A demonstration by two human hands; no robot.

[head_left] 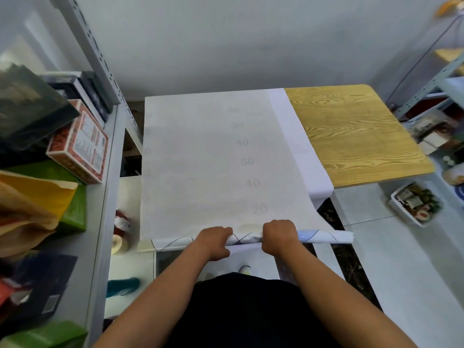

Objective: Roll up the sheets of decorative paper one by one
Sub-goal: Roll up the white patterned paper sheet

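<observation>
At the frame's lower centre we see the left hand [215, 243] and right hand [280, 237] curled around the rolled near edge [324, 236] of the paper sheet [200, 159], which lies across the wooden table [351, 136].

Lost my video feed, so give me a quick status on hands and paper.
Left hand and right hand both grip the rolled near edge. Sheet mostly flat on the table, barely rolled. Nothing on the sheet ahead.

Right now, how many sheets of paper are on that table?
2 that show: the top sheet being rolled at its near edge, and a white sheet under it, showing along the right. More may be hidden beneath.
</observation>
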